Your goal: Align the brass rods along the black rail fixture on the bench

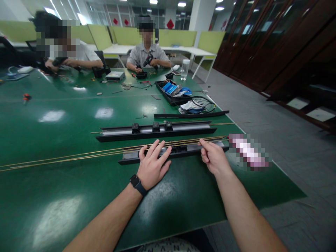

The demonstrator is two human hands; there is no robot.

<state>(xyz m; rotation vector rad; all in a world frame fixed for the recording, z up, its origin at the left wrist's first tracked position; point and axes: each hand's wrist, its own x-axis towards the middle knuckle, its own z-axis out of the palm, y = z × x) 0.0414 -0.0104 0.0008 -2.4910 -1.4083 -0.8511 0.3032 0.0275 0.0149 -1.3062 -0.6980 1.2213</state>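
Several long, thin brass-coloured rods (78, 154) run across a dark metal rail (131, 158) with a silvery channel, their far ends reaching left beyond it. My left hand (152, 164), a watch on its wrist, lies over the rods and rail with its fingers spread. Near the rail's right end, my right hand (214, 157) is closed in a pinch at the rods; how many it grips I cannot tell. Just behind lies a second dark rail (157, 134) with black blocks on it and a thin rod showing at each end.
A black strip (191, 114) lies farther back, near a black tray (175, 99) with blue items, and cables with a cloth (195, 105). A blurred-out pinkish object (248, 152) sits at right. Two people (148, 52) work across the green table (65, 122).
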